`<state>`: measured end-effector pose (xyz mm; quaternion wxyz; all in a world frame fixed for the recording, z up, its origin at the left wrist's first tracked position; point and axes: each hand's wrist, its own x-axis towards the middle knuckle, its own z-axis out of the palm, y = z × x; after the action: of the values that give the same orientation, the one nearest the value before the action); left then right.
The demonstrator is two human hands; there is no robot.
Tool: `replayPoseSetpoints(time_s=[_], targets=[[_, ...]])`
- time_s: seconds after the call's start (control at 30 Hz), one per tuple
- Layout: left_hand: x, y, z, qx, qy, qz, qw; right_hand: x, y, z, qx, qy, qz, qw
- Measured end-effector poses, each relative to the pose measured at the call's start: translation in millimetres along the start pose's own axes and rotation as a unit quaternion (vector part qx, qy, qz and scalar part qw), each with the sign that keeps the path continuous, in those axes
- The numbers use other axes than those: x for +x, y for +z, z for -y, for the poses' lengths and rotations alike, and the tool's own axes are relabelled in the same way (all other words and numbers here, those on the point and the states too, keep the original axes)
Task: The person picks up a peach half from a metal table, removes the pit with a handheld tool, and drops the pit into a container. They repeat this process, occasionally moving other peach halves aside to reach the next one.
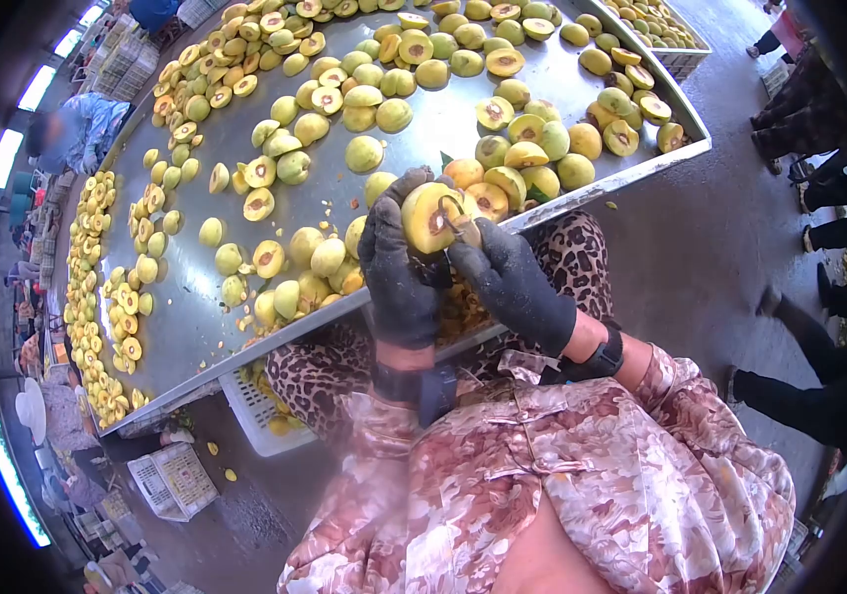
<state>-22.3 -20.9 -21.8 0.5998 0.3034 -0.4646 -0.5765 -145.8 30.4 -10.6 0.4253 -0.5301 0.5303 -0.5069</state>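
Observation:
My left hand [401, 282], in a dark glove, grips a halved yellow peach [423, 223] with its cut face turned to the right. My right hand [522, 292], gloved too, is closed around a small pitting tool [466, 232]. The tool's curved metal loop sits at the pit in the middle of the peach half. Both hands are above the near edge of a metal table [631, 176]. Just beyond them lie several peach halves [545, 183], some cut side up with brown pits showing. The tool's handle is mostly hidden by my fingers.
Many more peach halves [364, 153] are spread over the table. Below its edge is a white basket [257, 424] with fruit. A white crate [174, 482] stands on the floor at left. A person in blue [87, 129] is beyond the table's left side; other people's legs [804, 396] are at right.

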Motion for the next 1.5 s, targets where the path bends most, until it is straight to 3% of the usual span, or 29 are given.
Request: replayPoseSetpoints(time_s=[0.13, 0.33, 0.4, 0.43, 0.47, 0.5, 0.53, 0.57, 0.6, 0.63, 0.67, 0.7, 0.73, 0.77, 0.8, 0.83, 0.87, 0.9, 0.93, 1.03, 1.07, 1.17, 1.2, 1.23, 1.27, 1.37, 1.4, 1.43, 1.5], targets=[[1, 12, -15, -0.028, -0.027, -0.022, 0.999, -3, 15, -18, 0.105, 0.004, -0.002, 0.994], [4, 14, -19, -0.002, -0.003, -0.019, 1.0, -3, 13, -16, 0.002, -0.027, 0.01, 1.0], [3, 12, -18, 0.014, 0.002, -0.018, 1.0, -1, 26, -13, 0.11, -0.023, -0.01, 0.994], [1, 9, -19, 0.186, 0.086, 0.019, 0.979, -2, 30, -11, 0.156, -0.025, -0.03, 0.987], [1, 6, -20, 0.345, 0.179, 0.027, 0.921, -7, 31, -38, -0.218, -0.217, -0.039, 0.951], [2, -6, -3, 0.346, 0.225, 0.015, 0.911, -9, 24, -62, -0.574, -0.348, -0.043, 0.74], [2, 7, -10, 0.271, 0.166, -0.013, 0.948, -1, 19, -57, -0.397, -0.218, 0.049, 0.89], [2, 21, -17, 0.181, 0.112, -0.049, 0.976, 5, 3, -31, -0.347, -0.129, 0.13, 0.92], [1, 34, -25, 0.089, 0.067, -0.093, 0.989, 5, 1, -24, -0.213, -0.146, 0.043, 0.965], [1, 36, -21, 0.098, 0.085, -0.094, 0.987, 8, 7, -24, -0.058, -0.18, -0.024, 0.982], [-1, 37, -19, 0.107, 0.103, -0.096, 0.984, 11, 9, -35, -0.097, -0.142, -0.01, 0.985], [0, 25, -8, 0.284, 0.17, -0.043, 0.943, 13, 13, -47, -0.123, -0.102, 0.026, 0.987], [-1, 11, 3, 0.437, 0.254, -0.014, 0.863, 9, 6, -50, -0.209, -0.058, 0.064, 0.974], [0, 12, 0, 0.429, 0.278, -0.014, 0.859, 4, -5, -56, -0.292, -0.027, 0.123, 0.948], [-1, 14, -2, 0.421, 0.302, -0.013, 0.855, 7, -17, -46, -0.287, -0.067, 0.094, 0.951], [-3, 18, -3, 0.413, 0.326, -0.013, 0.85, 8, -24, -22, -0.332, -0.185, 0.113, 0.918], [3, 20, -15, 0.404, 0.307, -0.011, 0.862, 10, -17, -54, -0.218, -0.182, 0.013, 0.959], [8, 19, -31, 0.376, 0.278, -0.003, 0.884, 12, -6, -48, -0.081, -0.083, 0.029, 0.993], [6, 27, -33, 0.014, 0.062, -0.041, 0.997, 7, 0, -37, 0.041, 0.035, 0.027, 0.998], [7, 14, -26, 0.025, 0.087, -0.04, 0.995, 12, 10, -36, 0.059, -0.073, 0.042, 0.995], [3, 16, -30, -0.011, 0.069, -0.047, 0.996, 9, 10, -2, -0.015, -0.092, 0.047, 0.994], [2, 14, -34, -0.023, 0.066, -0.083, 0.994, 10, 5, 27, -0.063, -0.04, 0.105, 0.992], [5, 12, -32, -0.04, 0.063, -0.08, 0.994, 13, 12, 9, -0.139, -0.154, 0.099, 0.973], [3, 11, -43, 0.162, 0.134, -0.077, 0.975, 21, 21, -26, -0.221, -0.255, 0.079, 0.938], [1, 0, -16, 0.395, 0.311, -0.126, 0.855, 20, 10, -25, -0.246, -0.234, 0.112, 0.934], [-10, 18, -40, 0.485, 0.355, 0.0, 0.799, 3, 4, -1, -0.211, -0.135, 0.208, 0.945], [-10, 19, -45, 0.495, 0.382, 0.031, 0.78, 0, -2, -4, -0.188, -0.211, 0.117, 0.952], [-6, 22, -42, 0.474, 0.407, 0.034, 0.78, 14, 1, -22, -0.163, -0.193, 0.072, 0.965], [5, 48, -6, 0.313, 0.378, -0.103, 0.865, 31, 12, -54, -0.104, -0.161, -0.021, 0.981]])
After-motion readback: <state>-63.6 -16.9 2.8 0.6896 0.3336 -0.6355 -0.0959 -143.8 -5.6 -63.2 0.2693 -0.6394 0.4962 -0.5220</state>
